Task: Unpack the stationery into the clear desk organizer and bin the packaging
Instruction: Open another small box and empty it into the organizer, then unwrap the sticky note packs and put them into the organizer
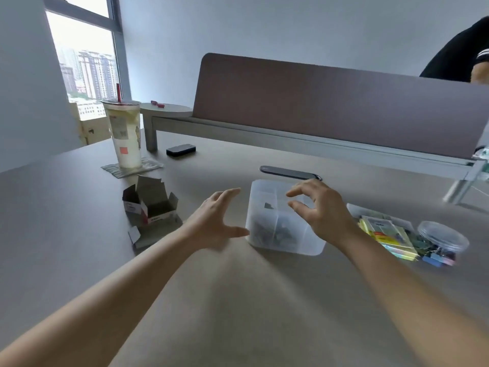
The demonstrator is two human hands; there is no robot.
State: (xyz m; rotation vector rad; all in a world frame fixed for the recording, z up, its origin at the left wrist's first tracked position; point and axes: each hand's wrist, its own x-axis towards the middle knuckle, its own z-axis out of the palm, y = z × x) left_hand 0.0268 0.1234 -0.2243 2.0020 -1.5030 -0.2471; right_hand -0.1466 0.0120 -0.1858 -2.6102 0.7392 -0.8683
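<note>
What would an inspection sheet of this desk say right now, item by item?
Surface: grey-brown desk, dry, lit from a window.
Job's things: clear desk organizer with small dark items in its near compartments; opened cardboard boxes to its left; sticky note packs and a round clear tub with coloured clips beside it, to its right.
Clutter: iced drink cup on a coaster; small black case.
Grippers: left hand and right hand open, either side of the organizer, holding nothing.
Cables: nothing seen.
Surroundings: brown divider panel; another person's dark sleeve behind it.
</note>
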